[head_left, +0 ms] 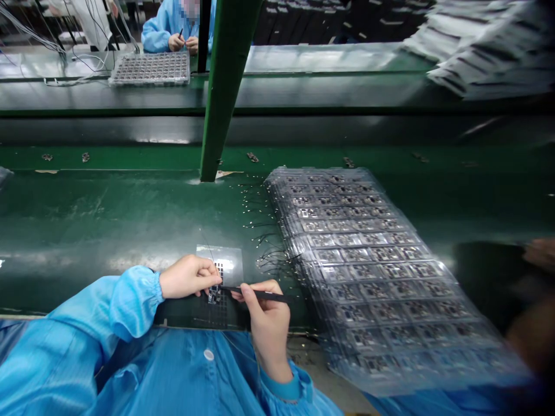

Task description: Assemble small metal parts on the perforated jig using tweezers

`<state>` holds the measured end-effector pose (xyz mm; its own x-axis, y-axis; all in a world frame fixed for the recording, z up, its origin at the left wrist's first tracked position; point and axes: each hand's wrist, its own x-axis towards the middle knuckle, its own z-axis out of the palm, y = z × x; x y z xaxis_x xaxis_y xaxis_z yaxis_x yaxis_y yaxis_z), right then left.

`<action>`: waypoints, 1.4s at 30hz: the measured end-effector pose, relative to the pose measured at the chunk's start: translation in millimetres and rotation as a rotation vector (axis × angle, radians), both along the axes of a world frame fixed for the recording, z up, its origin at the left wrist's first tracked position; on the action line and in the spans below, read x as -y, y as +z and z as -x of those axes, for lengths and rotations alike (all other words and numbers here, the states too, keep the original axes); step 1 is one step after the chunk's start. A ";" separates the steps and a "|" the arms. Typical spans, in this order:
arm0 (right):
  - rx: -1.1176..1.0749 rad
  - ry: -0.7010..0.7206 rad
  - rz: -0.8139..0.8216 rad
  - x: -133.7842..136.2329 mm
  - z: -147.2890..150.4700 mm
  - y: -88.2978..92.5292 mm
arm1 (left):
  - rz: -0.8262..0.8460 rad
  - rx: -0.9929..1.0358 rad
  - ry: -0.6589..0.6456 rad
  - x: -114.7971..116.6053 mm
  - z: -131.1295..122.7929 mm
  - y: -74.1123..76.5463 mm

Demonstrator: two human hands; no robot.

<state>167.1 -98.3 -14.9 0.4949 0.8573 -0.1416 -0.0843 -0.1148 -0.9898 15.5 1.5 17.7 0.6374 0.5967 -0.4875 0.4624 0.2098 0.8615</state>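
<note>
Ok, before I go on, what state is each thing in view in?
Left hand: fingers pinched at the board; exact grip unclear.
Right hand: closed around the tool.
Tool: held, tip at the board.
Board: partly hidden by fingers.
Sheet: flat, partly covered.
Wires: loose ends spread left of the trays.
Trays: stacked, top one filled.
Far tray: flat, filled.

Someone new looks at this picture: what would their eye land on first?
Probably the stacked clear trays of small parts, slanting across the green bench at right. Next might come the green post, rising near the top middle. Below it, the right hand holds a slim black tool pointing toward the left hand.
</note>
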 end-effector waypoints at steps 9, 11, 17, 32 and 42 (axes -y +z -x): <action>0.052 -0.014 -0.005 -0.6 1.4 3.6 | 0.007 -0.003 0.006 0.5 -0.1 0.1; 0.063 -0.014 -0.011 -0.7 1.6 3.3 | 0.005 -0.002 0.006 0.5 0.1 0.2; 0.057 -0.024 -0.024 -0.5 2.2 0.7 | -0.002 -0.008 0.007 0.1 0.0 -0.1; 0.041 -0.036 -0.033 1.6 3.2 0.5 | 0.004 -0.006 0.007 0.4 -0.7 1.5; 0.084 -0.038 -0.029 0.8 3.4 0.0 | 0.009 0.011 0.016 0.2 -0.1 0.7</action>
